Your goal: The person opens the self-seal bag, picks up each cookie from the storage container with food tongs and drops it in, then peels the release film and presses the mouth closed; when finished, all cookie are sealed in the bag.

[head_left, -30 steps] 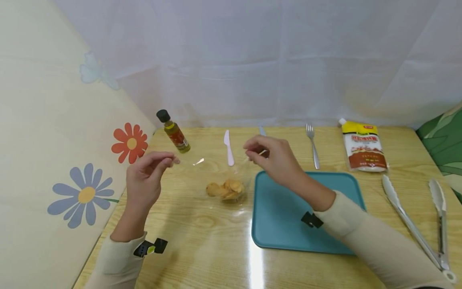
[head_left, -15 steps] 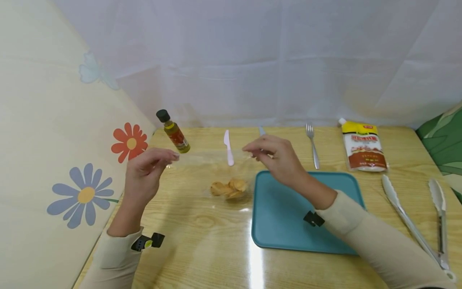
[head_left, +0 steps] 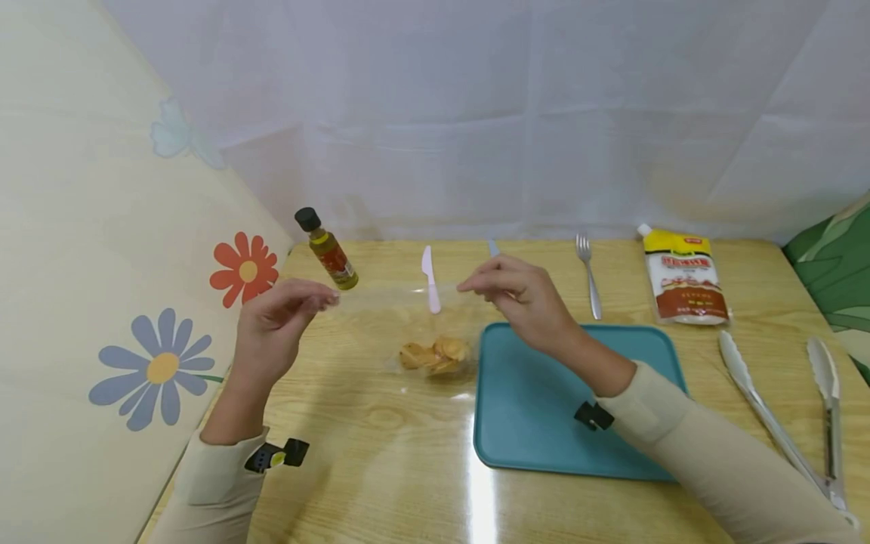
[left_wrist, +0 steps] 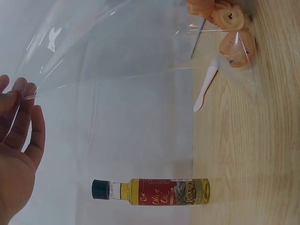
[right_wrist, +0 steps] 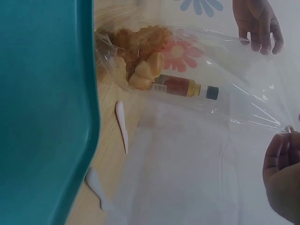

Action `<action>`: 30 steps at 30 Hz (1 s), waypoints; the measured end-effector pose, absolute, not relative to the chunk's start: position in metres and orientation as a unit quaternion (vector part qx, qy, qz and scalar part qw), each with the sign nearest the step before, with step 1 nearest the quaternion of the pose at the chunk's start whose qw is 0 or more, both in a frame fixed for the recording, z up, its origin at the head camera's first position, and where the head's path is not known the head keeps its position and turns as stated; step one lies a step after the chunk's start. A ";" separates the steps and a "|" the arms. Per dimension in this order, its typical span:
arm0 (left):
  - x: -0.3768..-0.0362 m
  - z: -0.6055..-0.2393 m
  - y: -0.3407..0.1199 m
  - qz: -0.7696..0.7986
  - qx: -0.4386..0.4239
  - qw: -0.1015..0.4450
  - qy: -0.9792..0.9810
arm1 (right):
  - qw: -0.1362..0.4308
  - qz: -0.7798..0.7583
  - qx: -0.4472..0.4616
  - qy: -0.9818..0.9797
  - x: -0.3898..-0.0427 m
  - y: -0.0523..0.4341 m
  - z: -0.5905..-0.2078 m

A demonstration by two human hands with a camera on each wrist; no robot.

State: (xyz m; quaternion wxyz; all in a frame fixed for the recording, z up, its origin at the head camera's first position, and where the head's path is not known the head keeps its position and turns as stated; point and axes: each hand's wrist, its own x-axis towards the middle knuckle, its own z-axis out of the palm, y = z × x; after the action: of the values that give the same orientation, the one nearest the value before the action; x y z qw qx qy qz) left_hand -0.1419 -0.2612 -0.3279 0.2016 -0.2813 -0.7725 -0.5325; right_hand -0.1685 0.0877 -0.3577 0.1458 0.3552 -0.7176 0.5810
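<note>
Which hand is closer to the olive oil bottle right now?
Left. The left hand is just beside the olive oil bottle; the right hand is farther off, above the teal tray.

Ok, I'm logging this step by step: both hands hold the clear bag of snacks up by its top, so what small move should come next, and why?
Probably carry the clear bag sideways over the teal tray. The left hand and right hand each pinch a top corner, stretching the mouth taut, while the round snacks sag at the bottom just beside the tray, which has bare surface close by.

oil bottle (head_left: 326,249), pink knife (head_left: 430,279), fork (head_left: 588,273), tongs (head_left: 788,419), teal tray (head_left: 544,408)
</note>
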 end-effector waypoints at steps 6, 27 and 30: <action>-0.141 -0.326 -0.262 -0.504 -0.285 0.207 -0.789 | 0.145 0.591 0.370 -0.702 -0.169 0.088 -0.360; -0.138 -0.326 -0.255 -0.479 -0.245 0.200 -0.819 | 0.129 0.548 0.350 -0.749 -0.168 0.087 -0.353; -0.139 -0.327 -0.251 -0.472 -0.235 0.211 -0.823 | 0.130 0.544 0.336 -0.758 -0.168 0.084 -0.353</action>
State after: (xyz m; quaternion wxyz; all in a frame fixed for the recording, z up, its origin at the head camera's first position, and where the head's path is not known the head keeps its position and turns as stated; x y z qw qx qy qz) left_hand -0.1391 -0.2511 -0.3268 0.2109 -0.2346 -0.8230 -0.4724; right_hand -0.1678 0.0838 -0.3531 0.1296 0.3358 -0.7578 0.5442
